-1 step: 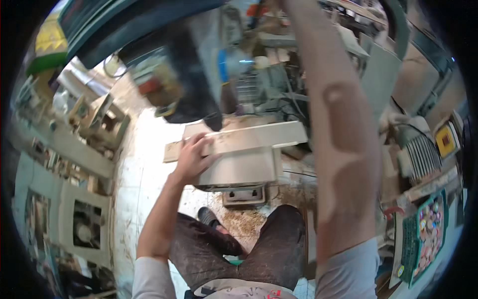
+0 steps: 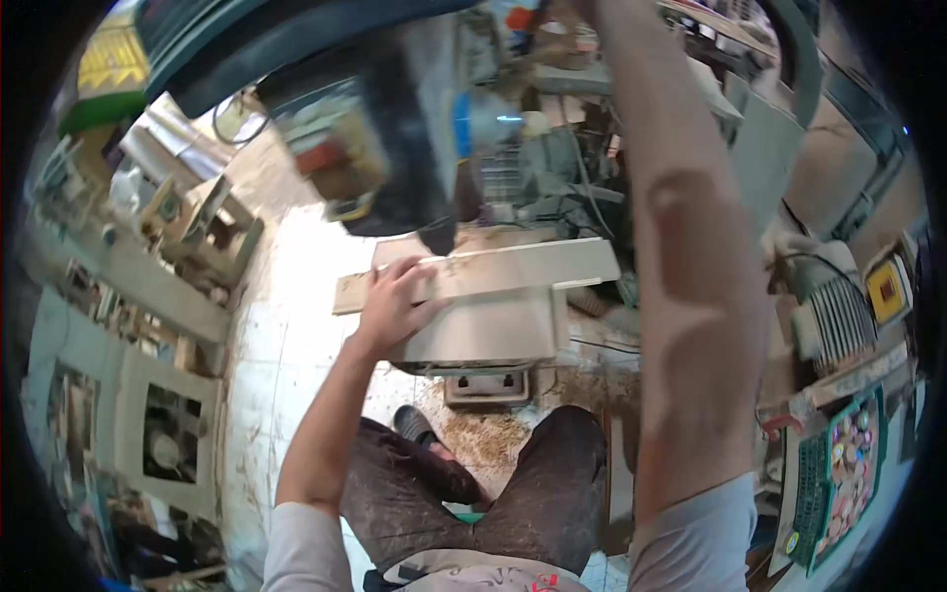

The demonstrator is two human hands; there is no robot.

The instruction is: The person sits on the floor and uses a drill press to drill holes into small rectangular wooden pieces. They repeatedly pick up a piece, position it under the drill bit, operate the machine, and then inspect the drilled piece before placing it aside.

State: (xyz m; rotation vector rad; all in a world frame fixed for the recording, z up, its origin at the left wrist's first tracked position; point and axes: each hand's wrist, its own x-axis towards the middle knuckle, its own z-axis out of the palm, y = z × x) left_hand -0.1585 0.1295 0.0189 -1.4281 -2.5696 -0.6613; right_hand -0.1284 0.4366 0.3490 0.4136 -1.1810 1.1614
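Observation:
My left hand [image 2: 397, 301] grips a long pale wooden board [image 2: 538, 264], fingers curled over its top face and thumb spread toward the near side. The board lies crosswise on a pale worktable [image 2: 483, 328], its right end sticking out past the table. Dark bits of wood dust are scattered on the board by my fingertips. Just beyond them hangs the black tapered lower end [image 2: 437, 238] of a big dark machine head [image 2: 395, 128]. My right forearm [image 2: 695, 296] stretches up along the right, and its hand lies past the top edge.
Wood shavings [image 2: 483, 434] litter the tiled floor below the table. On the right stand a ribbed motor [image 2: 837, 314] and a green crate [image 2: 811, 493] of small colourful round things. Pale machine frames [image 2: 123, 414] line the left. A loose cable [image 2: 237, 128] hangs at the upper left.
The whole view has shifted slightly, with the scene sliding a little rightward. My left hand and the board keep their places relative to each other.

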